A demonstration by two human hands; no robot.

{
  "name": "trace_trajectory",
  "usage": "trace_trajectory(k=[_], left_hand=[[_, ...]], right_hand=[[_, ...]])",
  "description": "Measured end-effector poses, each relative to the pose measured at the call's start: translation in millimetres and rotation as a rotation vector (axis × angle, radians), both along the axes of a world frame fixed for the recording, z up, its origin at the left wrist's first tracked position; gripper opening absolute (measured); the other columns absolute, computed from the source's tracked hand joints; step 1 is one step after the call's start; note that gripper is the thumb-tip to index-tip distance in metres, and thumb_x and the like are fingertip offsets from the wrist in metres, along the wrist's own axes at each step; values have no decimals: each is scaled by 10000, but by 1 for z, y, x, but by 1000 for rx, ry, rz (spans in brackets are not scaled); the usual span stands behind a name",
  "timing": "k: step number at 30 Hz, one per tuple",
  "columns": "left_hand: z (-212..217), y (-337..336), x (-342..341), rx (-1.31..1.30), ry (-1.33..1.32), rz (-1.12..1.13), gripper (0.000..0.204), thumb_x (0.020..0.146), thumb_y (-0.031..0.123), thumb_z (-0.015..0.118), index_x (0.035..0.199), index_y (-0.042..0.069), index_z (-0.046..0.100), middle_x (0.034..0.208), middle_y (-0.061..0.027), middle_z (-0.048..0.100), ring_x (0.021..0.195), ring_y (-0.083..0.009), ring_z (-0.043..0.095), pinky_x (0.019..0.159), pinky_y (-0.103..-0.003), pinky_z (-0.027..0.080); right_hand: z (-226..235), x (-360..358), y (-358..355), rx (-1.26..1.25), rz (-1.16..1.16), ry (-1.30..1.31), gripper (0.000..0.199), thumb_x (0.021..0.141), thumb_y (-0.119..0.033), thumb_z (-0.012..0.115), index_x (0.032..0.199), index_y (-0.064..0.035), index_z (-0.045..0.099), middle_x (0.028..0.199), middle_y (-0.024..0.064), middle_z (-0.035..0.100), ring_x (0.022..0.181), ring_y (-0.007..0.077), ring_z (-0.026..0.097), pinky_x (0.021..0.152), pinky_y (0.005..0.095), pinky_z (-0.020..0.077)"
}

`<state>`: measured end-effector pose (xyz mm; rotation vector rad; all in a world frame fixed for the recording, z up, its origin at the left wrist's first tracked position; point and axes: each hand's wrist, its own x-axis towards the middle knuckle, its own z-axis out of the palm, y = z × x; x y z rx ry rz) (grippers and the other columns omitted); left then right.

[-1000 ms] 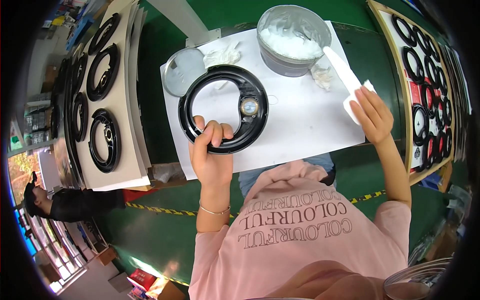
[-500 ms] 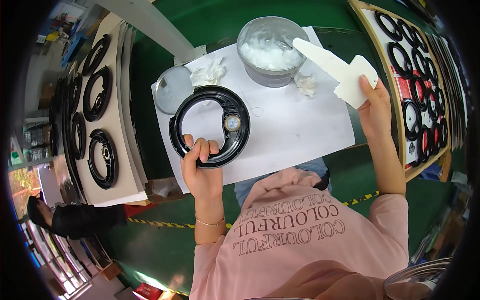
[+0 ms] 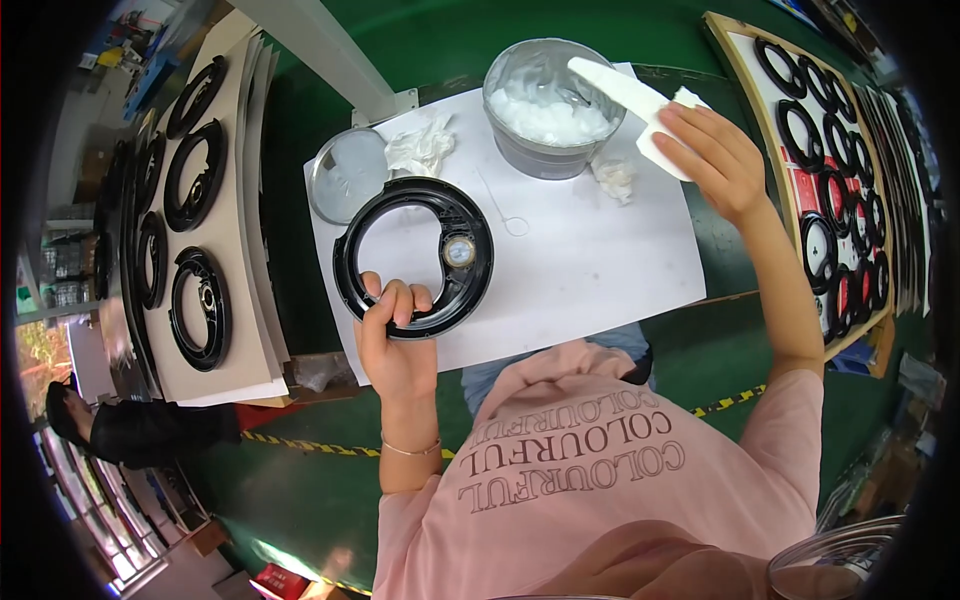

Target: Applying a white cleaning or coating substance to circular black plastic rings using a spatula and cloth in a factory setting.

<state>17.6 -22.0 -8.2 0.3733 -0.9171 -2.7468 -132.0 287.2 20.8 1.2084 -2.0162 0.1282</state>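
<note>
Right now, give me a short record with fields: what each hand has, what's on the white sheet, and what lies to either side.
left hand: left hand grips the near rim of a black ring-shaped part
right hand: right hand holds a white spatula, its tip over the tub
tub: grey tub of white paste, open
lid: round grey lid beside the ring
surface: white sheet on a green table
scraps: crumpled white wipes
left side: black rings on stacked boards
right side: framed board of black rings

Left hand (image 3: pixel 398 345) grips a black ring (image 3: pixel 414 257) — right hand (image 3: pixel 712 155) dips a white spatula (image 3: pixel 625 92) into the tub (image 3: pixel 550 110).
</note>
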Motion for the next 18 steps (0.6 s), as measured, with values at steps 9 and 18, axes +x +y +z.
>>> trace_trajectory(k=[9,18], left_hand=[[1,-3,4,13,24,18,99,796,27,415,855,94,373,603,-7,342,632,-138,354,670,-282,336],[6,8,-8,-17,109,-113,88,800,34,415,860,86,378,601,-35,403,648,-195,448,676,-319,369]], right_hand=[[-14,17,36,143,62,-49,187,695,10,571,878,16,607,943,164,604,907,291,585,780,343,487],[5,34,52,-430,-57,-392,188,818,41,473,976,68,570,1014,176,589,949,263,571,850,324,432]])
